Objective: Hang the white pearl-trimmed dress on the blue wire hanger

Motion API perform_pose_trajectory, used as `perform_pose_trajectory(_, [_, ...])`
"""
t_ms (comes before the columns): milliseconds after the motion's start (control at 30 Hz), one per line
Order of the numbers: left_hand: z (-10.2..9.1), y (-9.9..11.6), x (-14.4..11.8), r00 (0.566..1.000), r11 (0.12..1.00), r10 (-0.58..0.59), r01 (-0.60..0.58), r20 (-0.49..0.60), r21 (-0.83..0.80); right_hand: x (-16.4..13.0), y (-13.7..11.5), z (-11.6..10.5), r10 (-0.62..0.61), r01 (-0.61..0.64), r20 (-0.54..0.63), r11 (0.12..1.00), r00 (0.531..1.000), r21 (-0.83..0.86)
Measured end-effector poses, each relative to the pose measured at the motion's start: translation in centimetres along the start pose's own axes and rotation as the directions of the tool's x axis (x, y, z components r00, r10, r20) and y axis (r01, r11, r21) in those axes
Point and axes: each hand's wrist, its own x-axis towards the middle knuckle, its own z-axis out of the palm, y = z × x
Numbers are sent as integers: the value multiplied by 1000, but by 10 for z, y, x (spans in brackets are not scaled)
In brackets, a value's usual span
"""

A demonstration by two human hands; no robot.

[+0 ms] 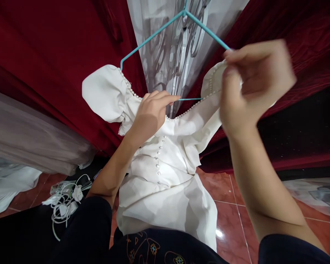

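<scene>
A white dress [167, 161] with puff sleeves, a pearl-trimmed neckline and a row of small round buttons hangs in front of me. A light blue hanger [154, 36] runs inside its neckline, the left corner showing beside the left puff sleeve [103, 91]. My left hand [152, 112] is closed at the middle of the neckline, around the hanger's lower bar and the fabric. Blurred by motion, my right hand [253, 82] pinches the dress at its right shoulder, fingertips against the hanger's right end. That hand hides part of the right sleeve [213, 79].
Dark red curtains [57, 55] hang on both sides, with sheer white fabric and a scrolled metal frame [181, 55] between them. White cables and a charger [68, 200] lie at the lower left. The floor has reddish tiles [228, 216].
</scene>
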Motion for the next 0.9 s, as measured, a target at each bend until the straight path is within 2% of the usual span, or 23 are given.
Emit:
perform_pose_trajectory(67, [0,0,0,1000,1000,-2,2,7,14,-27,5,8,-37,72,218,985,975,-158])
perform_pose_trajectory(100, [1,-1,0,1000,1000,-5,5,12,22,-40,9,12,-16,101,342,967,939,-232])
perform_pose_trajectory(167, [3,-3,1,1000,1000,-2,1,21,29,-60,17,19,60,119,443,923,895,-365])
perform_pose_trajectory(233, [5,-5,0,999,999,32,-32,19,16,-71,21,24,126,71,401,895,907,-441])
perform_pose_trajectory(300, [4,-7,-3,997,998,63,-63,-35,1,-74,21,27,153,13,333,894,930,-448])
perform_pose_trajectory(400, [-1,-11,-9,969,999,2,10,-248,49,-73,17,29,114,18,288,907,951,-421])
perform_pose_trajectory(433, [-4,-14,-10,938,995,-31,63,-346,81,-72,17,30,91,37,287,910,954,-413])
perform_pose_trajectory(500, [-10,-24,-10,839,976,-73,170,-540,134,-73,18,31,61,63,286,912,956,-405])
perform_pose_trajectory(567, [-16,-41,-7,744,964,-81,229,-663,139,-74,19,31,60,64,280,908,958,-413])
perform_pose_trajectory(600, [-19,-51,-5,728,966,-90,231,-680,120,-73,20,31,68,57,276,905,959,-421])
perform_pose_trajectory(633, [-22,-62,-2,735,972,-106,218,-669,86,-72,20,29,83,45,274,901,958,-431])
perform_pose_trajectory(700, [-30,-81,1,778,984,-141,178,-612,-1,-65,18,24,133,13,290,893,948,-450])
perform_pose_trajectory(767, [-40,-94,2,793,984,-176,162,-583,-76,-55,13,16,201,-25,330,883,922,-469])
perform_pose_trajectory(900, [-66,-99,-3,735,956,-292,220,-612,-192,-36,-2,8,281,-55,380,859,881,-509])
